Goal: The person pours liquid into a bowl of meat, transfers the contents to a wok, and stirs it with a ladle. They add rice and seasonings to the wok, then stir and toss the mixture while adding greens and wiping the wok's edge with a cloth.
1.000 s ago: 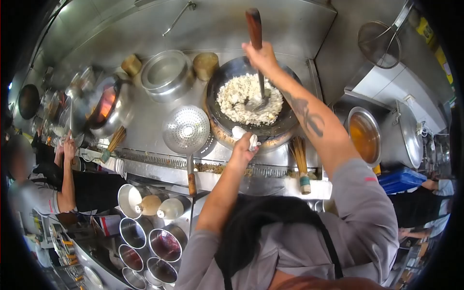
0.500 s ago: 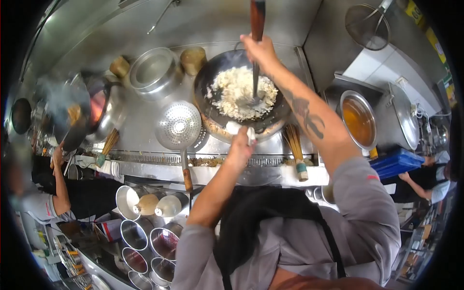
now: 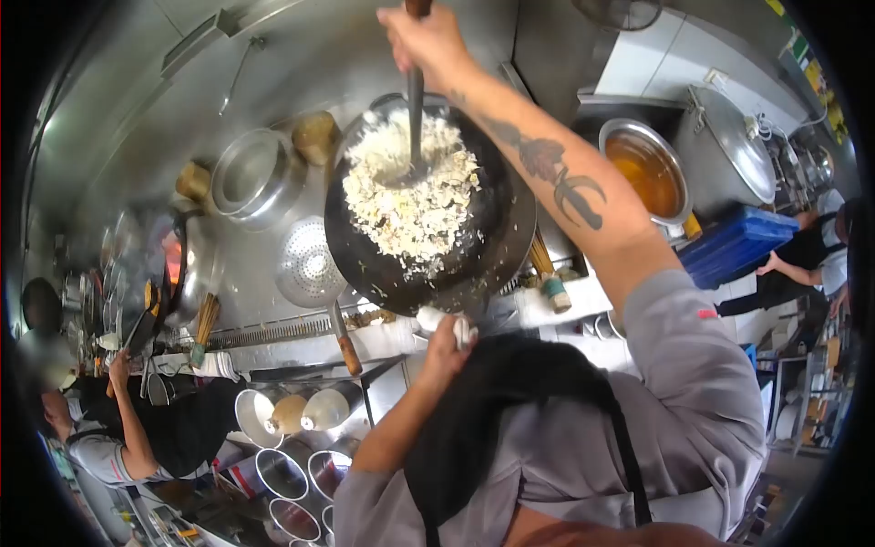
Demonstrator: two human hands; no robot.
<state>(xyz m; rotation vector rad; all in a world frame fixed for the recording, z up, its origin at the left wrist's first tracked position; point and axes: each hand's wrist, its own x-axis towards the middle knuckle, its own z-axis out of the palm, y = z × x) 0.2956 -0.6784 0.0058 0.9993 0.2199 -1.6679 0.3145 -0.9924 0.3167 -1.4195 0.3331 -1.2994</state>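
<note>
Left hand (image 3: pixel 444 354): fingers clamped on cloth (image 3: pixel 431 319) at near rim of wok (image 3: pixel 503 201) | right hand (image 3: pixel 430 41): fingers closed round ladle (image 3: pixel 416 114) above wok | rice-like food (image 3: pixel 401 211): inside wok | likely best: 2 hands in rhythm, firm cloth grip, ladle sweeping low, nothing spilling over rim

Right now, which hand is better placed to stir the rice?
Probably the right hand, gripping the ladle in the rice; the left hand holds a white cloth at the near rim of the wok.
</note>
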